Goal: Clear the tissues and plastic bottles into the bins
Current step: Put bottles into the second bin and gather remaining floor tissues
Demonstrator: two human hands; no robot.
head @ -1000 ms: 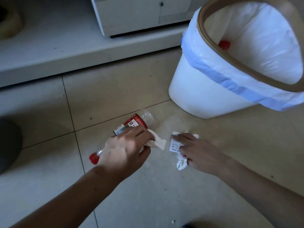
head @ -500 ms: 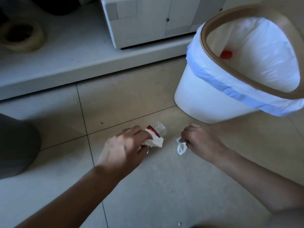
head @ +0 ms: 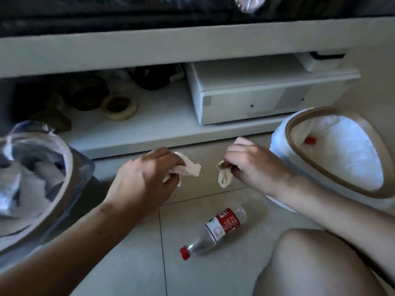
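Observation:
My left hand (head: 145, 178) is raised above the floor, closed on a crumpled white tissue (head: 190, 168). My right hand (head: 254, 165) hangs level with it, pinching a second tissue (head: 224, 179) that dangles below the fingers. A clear plastic bottle (head: 215, 231) with a red label and red cap lies on the tiled floor below both hands, untouched. To the right stands a white bin (head: 299, 208) with a white liner and tan rim; something with a red cap shows inside it. At the left is a dark bin (head: 64, 189) with a clear liner holding crumpled tissues.
A low white shelf unit (head: 171, 50) runs across the back. On its lower shelf sit a white box-shaped device (head: 267, 97), a tape roll (head: 119, 107) and dark clutter. My bare knee (head: 316, 265) fills the bottom right corner.
Both hands have lifted off the floor, each carrying a tissue. The bottle stays on the floor. The view has pulled back and up, bringing the left bin and the shelf into sight.

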